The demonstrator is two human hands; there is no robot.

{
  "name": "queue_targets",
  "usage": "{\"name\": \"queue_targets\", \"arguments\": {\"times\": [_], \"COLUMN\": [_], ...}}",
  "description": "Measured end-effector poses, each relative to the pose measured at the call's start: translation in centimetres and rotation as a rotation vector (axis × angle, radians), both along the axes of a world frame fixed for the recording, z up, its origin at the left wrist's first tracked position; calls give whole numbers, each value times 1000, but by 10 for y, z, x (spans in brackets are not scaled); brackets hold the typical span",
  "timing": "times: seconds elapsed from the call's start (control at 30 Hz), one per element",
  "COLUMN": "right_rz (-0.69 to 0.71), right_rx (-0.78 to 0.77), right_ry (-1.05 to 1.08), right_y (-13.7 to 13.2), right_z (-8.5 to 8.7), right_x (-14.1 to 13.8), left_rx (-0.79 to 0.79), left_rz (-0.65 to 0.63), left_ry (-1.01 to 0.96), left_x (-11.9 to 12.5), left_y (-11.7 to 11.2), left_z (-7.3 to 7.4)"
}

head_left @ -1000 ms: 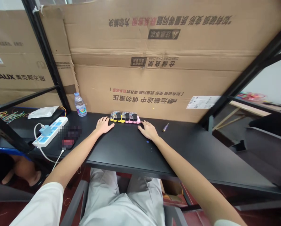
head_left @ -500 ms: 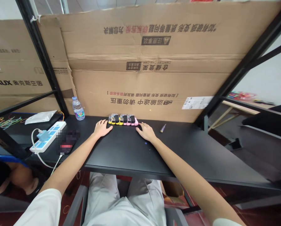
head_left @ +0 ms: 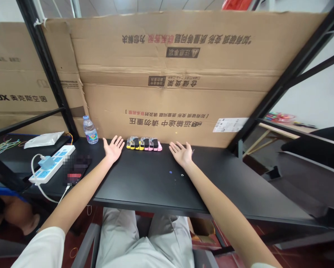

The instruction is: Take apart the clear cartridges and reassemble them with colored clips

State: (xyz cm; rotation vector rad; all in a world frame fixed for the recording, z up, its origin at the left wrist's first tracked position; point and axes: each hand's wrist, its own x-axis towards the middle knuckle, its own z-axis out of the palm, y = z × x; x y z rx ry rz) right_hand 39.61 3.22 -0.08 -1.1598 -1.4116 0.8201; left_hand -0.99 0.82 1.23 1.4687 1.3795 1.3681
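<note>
A row of small yellow, pink and black cartridge-like blocks [head_left: 144, 143] lies at the back of the black table [head_left: 144, 186], against the cardboard wall. My left hand [head_left: 113, 147] rests palm up just left of the row, fingers spread and empty. To the right of the row, my right hand [head_left: 181, 153] is also turned palm up, fingers apart, holding nothing. Neither hand touches the blocks.
A water bottle [head_left: 90, 130] stands at the back left. A white power strip [head_left: 51, 163] with a plugged charger and a phone [head_left: 76, 169] lie at the left. Large cardboard sheets [head_left: 169, 74] wall the back. Black shelf posts [head_left: 48, 70] flank the table.
Both hands have turned from palm down to palm up and drawn apart, away from the row of blocks. The camera view has shifted slightly.
</note>
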Motion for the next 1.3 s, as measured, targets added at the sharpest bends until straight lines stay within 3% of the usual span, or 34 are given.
{"name": "queue_targets", "arguments": {"times": [0.23,0.5,0.8,1.13,1.3], "right_rz": [7,-99,40,35,-21], "right_rx": [4,134,102,129,259], "right_ry": [-92,-492,-872,-949,-919], "right_y": [2,-10,-9,-7,-16], "right_z": [-6,-4,-11,-13,-4], "right_x": [-10,-14,-14,-13,-20], "left_rx": [8,50,-8,-44,-62], "left_rz": [10,52,-23,-31,-30], "left_ry": [108,575,887,1004,1036], "left_x": [-1,-1,-5,-2,0], "left_y": [7,0,-4,-7,-11], "left_z": [-1,-9,-15,-11,-5]}}
